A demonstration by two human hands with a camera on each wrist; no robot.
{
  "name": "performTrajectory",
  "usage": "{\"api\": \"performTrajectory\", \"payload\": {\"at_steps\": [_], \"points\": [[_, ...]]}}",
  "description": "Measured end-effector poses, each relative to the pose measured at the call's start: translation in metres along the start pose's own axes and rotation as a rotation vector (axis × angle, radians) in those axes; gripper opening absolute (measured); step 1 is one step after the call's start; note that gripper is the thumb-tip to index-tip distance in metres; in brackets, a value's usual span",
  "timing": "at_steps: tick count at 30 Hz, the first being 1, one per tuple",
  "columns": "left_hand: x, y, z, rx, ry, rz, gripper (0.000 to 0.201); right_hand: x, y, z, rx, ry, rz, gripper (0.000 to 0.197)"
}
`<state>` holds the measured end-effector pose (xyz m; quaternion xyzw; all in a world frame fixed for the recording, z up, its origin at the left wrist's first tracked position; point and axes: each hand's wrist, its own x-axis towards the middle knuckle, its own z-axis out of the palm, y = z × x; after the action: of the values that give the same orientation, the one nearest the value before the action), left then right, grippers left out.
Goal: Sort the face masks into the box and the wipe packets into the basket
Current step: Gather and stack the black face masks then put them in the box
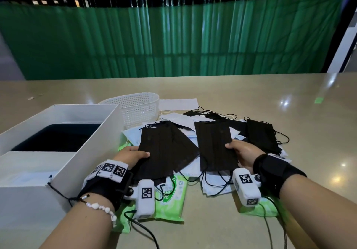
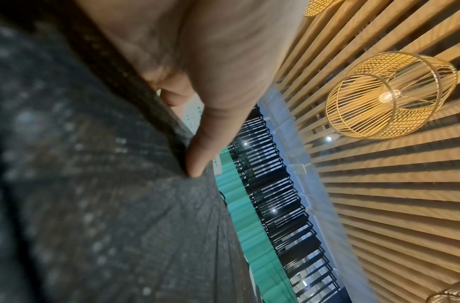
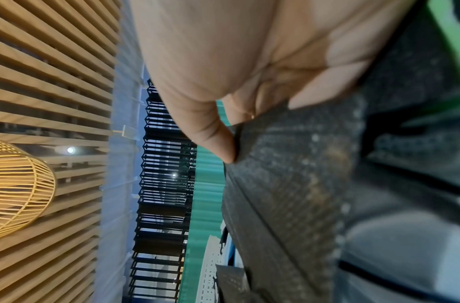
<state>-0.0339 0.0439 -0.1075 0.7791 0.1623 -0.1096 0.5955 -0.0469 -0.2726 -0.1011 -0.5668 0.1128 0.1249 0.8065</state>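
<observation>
My left hand (image 1: 133, 155) pinches the left edge of a small stack of black masks (image 1: 166, 148), thumb on top, raised slightly over the pile. The thumb (image 2: 205, 147) presses the black mask fabric (image 2: 94, 205) in the left wrist view. My right hand (image 1: 242, 153) pinches the right edge of another black mask (image 1: 214, 146); its thumb (image 3: 218, 139) lies on the mask (image 3: 288, 184). Beneath lie white and blue masks (image 1: 185, 122) and green wipe packets (image 1: 172, 196). The white box (image 1: 63, 161) stands left, the white basket (image 1: 137, 109) behind the pile.
More black masks (image 1: 262, 136) lie at the right of the pile, and another green packet (image 1: 258, 209) sits under my right wrist. A white sheet (image 1: 178, 103) lies beside the basket. The box holds a dark inner compartment (image 1: 58, 136). Cables trail from the wrist cameras.
</observation>
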Motion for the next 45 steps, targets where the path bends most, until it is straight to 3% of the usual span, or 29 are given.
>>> {"api": "performTrajectory", "payload": {"at_steps": [5,10,16,20,24,27,30,34,38,45], "points": [[-0.003,0.001,0.004,0.005,0.099,0.064,0.011,-0.003,-0.001,0.003,-0.066,0.021,-0.006,0.024],[-0.009,0.006,0.007,0.055,0.170,0.141,0.031,-0.005,-0.003,0.005,-0.066,0.009,-0.009,0.021],[-0.022,0.016,0.007,0.313,0.082,0.066,0.007,-0.007,-0.003,0.006,-0.110,0.032,-0.024,0.014],[-0.040,0.032,0.007,0.371,0.138,0.245,0.013,-0.007,-0.003,0.006,-0.091,0.035,-0.029,0.016],[-0.059,0.063,0.002,0.180,0.182,0.429,0.012,-0.005,-0.003,0.006,-0.099,0.040,-0.022,0.016],[-0.071,0.080,0.009,-0.236,0.013,0.463,0.011,-0.001,-0.001,0.004,-0.110,0.058,-0.022,0.015],[-0.074,0.088,0.030,-0.510,-0.138,0.439,0.027,0.001,-0.001,0.003,-0.120,0.074,-0.018,0.014],[-0.055,0.072,0.057,-0.667,-0.154,0.278,0.035,0.003,0.000,0.002,-0.131,0.093,-0.016,0.014],[-0.032,0.038,0.076,-0.678,-0.100,0.104,0.038,0.007,0.003,0.003,-0.150,0.091,-0.041,0.012],[-0.022,0.022,0.078,-0.622,-0.081,0.050,0.036,0.018,0.008,-0.004,-0.120,0.067,-0.022,0.020]]}}
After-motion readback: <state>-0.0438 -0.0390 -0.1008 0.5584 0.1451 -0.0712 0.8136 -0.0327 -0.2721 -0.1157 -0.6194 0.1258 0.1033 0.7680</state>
